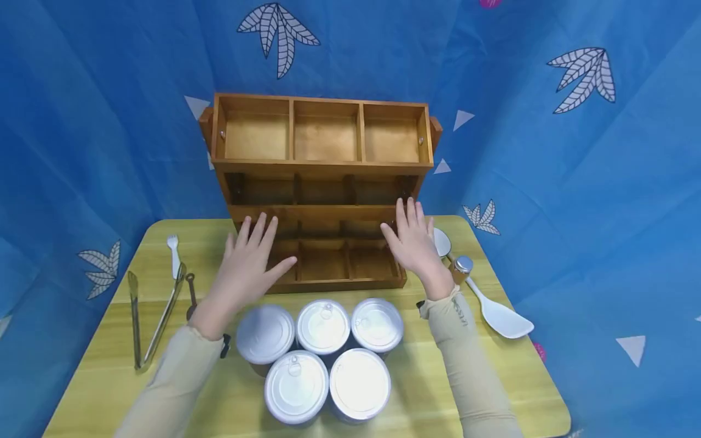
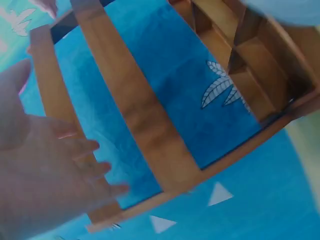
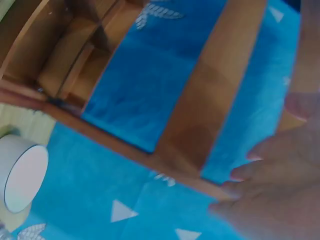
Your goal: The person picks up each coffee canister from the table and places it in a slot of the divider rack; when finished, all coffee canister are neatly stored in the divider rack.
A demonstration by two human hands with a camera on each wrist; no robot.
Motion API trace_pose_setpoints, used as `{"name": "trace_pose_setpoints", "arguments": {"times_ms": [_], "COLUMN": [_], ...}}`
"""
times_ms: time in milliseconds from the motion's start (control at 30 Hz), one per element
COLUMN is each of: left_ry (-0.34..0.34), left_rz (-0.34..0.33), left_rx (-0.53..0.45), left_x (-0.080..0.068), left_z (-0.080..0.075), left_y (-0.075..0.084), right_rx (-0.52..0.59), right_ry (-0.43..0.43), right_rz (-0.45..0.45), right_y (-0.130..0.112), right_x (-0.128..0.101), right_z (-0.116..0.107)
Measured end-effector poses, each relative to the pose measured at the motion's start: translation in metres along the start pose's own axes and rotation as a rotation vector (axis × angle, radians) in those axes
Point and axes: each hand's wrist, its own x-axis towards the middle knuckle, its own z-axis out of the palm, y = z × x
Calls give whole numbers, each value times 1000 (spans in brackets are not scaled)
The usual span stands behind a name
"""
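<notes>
Near edge of the yellow wooden tabletop [image 1: 493,371]: five silver-lidded round tins [image 1: 323,359] in a tight cluster, three behind, two in front, at 6 o'clock from the rack.

Next out: left hand [image 1: 249,261] and right hand [image 1: 414,243], both with fingers spread and straight, nothing pinched. They flank the lowest tier of the brown wooden three-tier rack [image 1: 320,188], left at its 7 o'clock corner, right at its 4 o'clock corner. Head view suggests they rest on or hover just at the front tier; cannot tell contact for sure, and both wrist views are blurred, showing only the rack's slatted side frames [image 2: 145,125] against the blue cloth.

Rack sits mid-tabletop, back against the blue leaf-print backdrop [image 1: 547,152], all compartments empty.

Handling call: rigid, glued wood, likely moderate weight, tall and stepped, so top-heavy if tipped backward. Not fragile, surface smooth but not slick. Best hold looks like the two side panels, or the small side handle lugs up top at 10 and 2 o'clock, one hand per side.

At 9 o'clock of the rack: metal tongs [image 1: 156,316], a white plastic fork [image 1: 173,252], a small dark spoon [image 1: 190,295]. At 3 o'clock: a white rice paddle [image 1: 495,310], a small metal-capped jar [image 1: 461,269], a white spoon [image 1: 441,241].
</notes>
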Motion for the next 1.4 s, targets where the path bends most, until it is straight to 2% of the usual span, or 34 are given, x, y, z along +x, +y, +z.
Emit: {"name": "trace_pose_setpoints", "arguments": {"times_ms": [67, 133, 200, 300, 367, 433, 533, 633, 733, 833, 1033, 1100, 1200, 1400], "left_ry": [10, 35, 74, 123, 118, 92, 33, 9, 4, 18, 38, 50, 83, 208], "left_rz": [10, 3, -14, -51, -77, -82, -95, -115, -134, -126, -37, -5, 0, -52], "left_rx": [-123, -275, -425, -597, -684, -741, -802, -844, -888, -920, -928, -930, -930, -924], "left_x": [-20, -46, -75, -112, -129, -138, -142, -138, -131, -124, -114, -113, -112, -111], "left_z": [8, 21, 39, 71, 92, 112, 137, 152, 159, 163, 169, 172, 173, 174], "left_y": [-12, -29, -49, -79, -92, -99, -101, -100, -97, -95, -93, -94, -94, -98], "right_rx": [18, 11, -24, -87, -130, -161, -187, -181, -175, -177, -163, -162, -159, -161], "right_ry": [38, 74, 105, 164, 219, 278, 337, 368, 381, 393, 438, 439, 440, 434], "right_rz": [-33, -59, -77, -109, -141, -172, -200, -216, -211, -206, -228, -229, -225, -217], "right_y": [6, 12, 17, 25, 30, 36, 44, 48, 49, 49, 48, 47, 48, 48], "right_x": [13, 24, 33, 40, 44, 45, 44, 44, 44, 44, 46, 47, 48, 48], "right_z": [0, 1, 2, 5, 6, 6, 6, 8, 12, 16, 21, 21, 21, 21]}}
